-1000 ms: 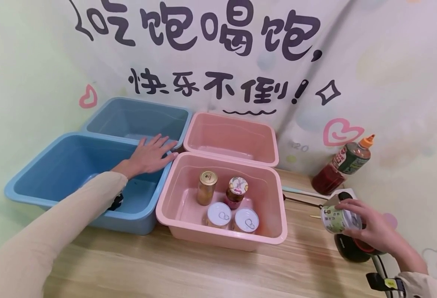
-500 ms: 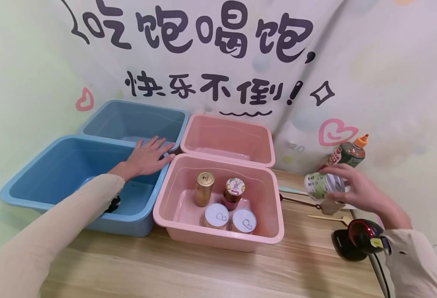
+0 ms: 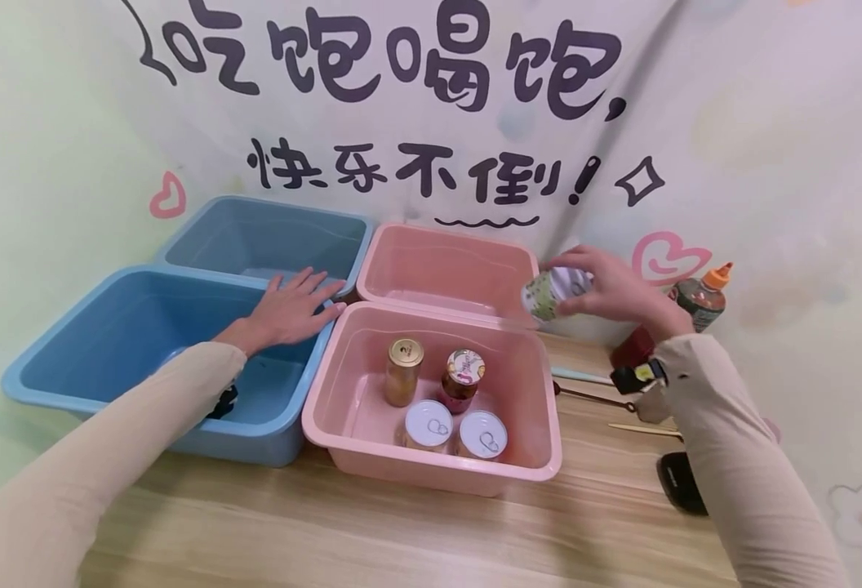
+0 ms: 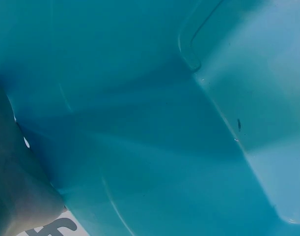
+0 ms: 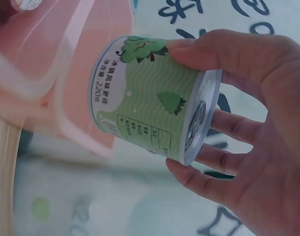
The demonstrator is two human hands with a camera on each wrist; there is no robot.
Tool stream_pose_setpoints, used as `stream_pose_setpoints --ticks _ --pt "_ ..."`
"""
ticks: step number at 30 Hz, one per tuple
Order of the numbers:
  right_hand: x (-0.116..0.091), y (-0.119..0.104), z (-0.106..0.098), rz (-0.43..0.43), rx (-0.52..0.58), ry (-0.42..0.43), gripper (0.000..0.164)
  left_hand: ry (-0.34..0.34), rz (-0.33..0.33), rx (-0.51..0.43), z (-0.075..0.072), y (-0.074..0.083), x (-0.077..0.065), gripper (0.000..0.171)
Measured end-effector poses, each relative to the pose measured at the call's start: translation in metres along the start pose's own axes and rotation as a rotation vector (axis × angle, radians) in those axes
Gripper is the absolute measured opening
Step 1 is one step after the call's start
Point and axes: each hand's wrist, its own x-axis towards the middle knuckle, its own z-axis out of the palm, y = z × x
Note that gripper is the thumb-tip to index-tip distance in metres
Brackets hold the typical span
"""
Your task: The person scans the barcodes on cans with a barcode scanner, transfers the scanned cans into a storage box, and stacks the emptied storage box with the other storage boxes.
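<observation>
My right hand [image 3: 607, 286] grips a green-and-white tin can [image 3: 548, 292], thumb on one side and fingers on the other, tilted in the air at the right end of the rear pink bin [image 3: 453, 269]. In the right wrist view the can [image 5: 145, 93] shows its pull-tab end toward the palm. With fingers spread, my left hand [image 3: 287, 310] rests on the rim of the front blue bin [image 3: 144, 273]. The front pink bin [image 3: 446, 482] contains a gold-topped can [image 3: 403, 376], a jar [image 3: 464, 380] and two white-topped pull-tab cans [image 3: 428, 425].
Behind the front blue bin sits the rear blue bin [image 3: 269, 204]. On the table [image 3: 402, 539] to the right lie long-handled utensils [image 3: 594, 398] and a black object [image 3: 681, 483]. An orange-capped sauce bottle [image 3: 701, 298] stands by the wall, partly hidden by my right arm.
My right hand has carried the can leftward and away from me, from above the right side of the table to the rear pink bin. The left hand stays on the rim.
</observation>
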Motion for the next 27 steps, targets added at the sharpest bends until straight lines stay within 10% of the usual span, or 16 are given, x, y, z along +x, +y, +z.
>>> stream_pose_setpoints --ticks 11,27 --pt "0.084 -0.026 0.023 -0.1 -0.049 -0.072 0.061 0.002 -0.011 0.005 -0.001 -0.002 -0.001 0.067" --pt "0.157 -0.055 0.088 -0.054 0.237 -0.212 0.055 0.0 -0.002 -0.003 -0.003 0.001 -0.001 0.066"
